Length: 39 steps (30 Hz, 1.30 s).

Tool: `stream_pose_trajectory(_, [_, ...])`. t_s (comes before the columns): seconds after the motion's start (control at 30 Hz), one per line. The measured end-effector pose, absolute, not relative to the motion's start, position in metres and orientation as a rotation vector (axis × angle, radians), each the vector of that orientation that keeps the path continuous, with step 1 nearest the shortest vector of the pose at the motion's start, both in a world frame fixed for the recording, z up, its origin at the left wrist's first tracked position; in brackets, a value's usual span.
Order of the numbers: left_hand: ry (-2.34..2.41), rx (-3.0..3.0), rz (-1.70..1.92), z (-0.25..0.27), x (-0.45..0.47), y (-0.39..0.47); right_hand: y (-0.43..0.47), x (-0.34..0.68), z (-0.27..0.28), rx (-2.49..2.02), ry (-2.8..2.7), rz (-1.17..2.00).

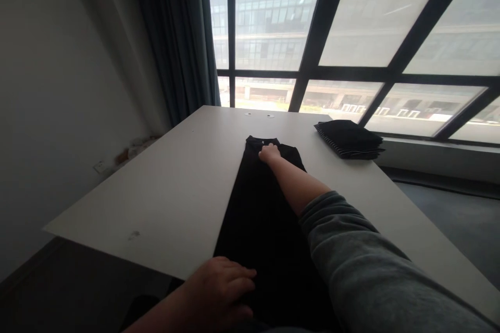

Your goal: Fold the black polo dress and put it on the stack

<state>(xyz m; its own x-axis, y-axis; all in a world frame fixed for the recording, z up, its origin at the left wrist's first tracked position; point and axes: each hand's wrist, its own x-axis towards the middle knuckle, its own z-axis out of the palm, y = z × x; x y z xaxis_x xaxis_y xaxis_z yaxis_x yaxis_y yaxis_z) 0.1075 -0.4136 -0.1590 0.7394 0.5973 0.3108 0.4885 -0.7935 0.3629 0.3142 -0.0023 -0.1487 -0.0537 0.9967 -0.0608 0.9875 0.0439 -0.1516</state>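
Long black trousers (258,208), folded lengthwise, stretch from the near edge of the white table (167,177) towards the window. Their waistband with a small pale label lies at the far end. Reaching out across them, my right hand (270,153) is closed on the cloth just below the waistband. My left hand (224,289) rests on the near part of the trousers, fingers loosely stretched over the fabric. The lowest part of the trousers is dark and runs out of view at the bottom.
A stack of folded black clothes (349,138), some with striped edges, sits at the table's far right. Large windows (273,21) rise behind the table. A dark curtain (175,36) hangs at the back left, beside a grey wall (58,88) with a socket.
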Motion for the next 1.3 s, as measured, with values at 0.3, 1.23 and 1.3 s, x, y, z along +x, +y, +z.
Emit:
stream_pose_trajectory(0.3, [1.376,2.764,0.371,-0.189,0.097,-0.368,0.012,0.280,-0.167,-1.918,-2.419,0.301])
stream_pose_trajectory(1.23, [0.839,2.892,0.237,-0.139,0.064,-0.369,0.117,0.316,-0.181,-1.944,-2.305,0.114])
stream_pose_trajectory(1.3, [0.817,2.855,0.323,-0.137,0.075,-0.365,0.112,0.361,-0.174,-2.041,-2.198,0.118])
